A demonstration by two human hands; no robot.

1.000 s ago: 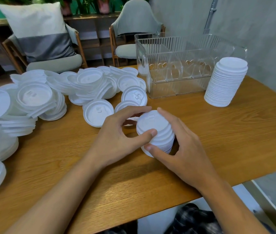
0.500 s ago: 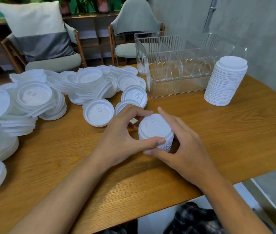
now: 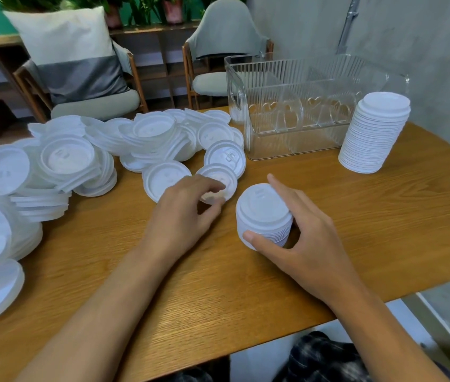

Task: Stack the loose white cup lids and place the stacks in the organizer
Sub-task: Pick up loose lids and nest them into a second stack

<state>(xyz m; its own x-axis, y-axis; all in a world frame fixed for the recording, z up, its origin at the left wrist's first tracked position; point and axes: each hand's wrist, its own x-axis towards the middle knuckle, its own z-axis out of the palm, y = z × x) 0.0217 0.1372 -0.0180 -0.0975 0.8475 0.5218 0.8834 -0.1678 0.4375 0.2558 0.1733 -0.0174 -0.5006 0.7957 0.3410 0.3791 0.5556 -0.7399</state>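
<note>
- Short lid stack (image 3: 263, 216) stands on the wooden table (image 3: 369, 224) in front of you; your right hand (image 3: 309, 244) grips it, thumb in front, fingers behind.
- Your left hand (image 3: 182, 216) pinches a single loose lid (image 3: 222, 175) just left of it.
- Loose lids (image 3: 86, 155) lie heaped at your left.
- Tall stack (image 3: 375, 133) stands just right of the clear organizer (image 3: 301, 139).

Head-worn camera looks forward and down, close over the table (image 3: 328, 216).

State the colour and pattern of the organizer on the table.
Clear, colourless plastic organizer with vertically ribbed walls and heart-shaped cut-outs in its dividers; the head view shows it.
</note>
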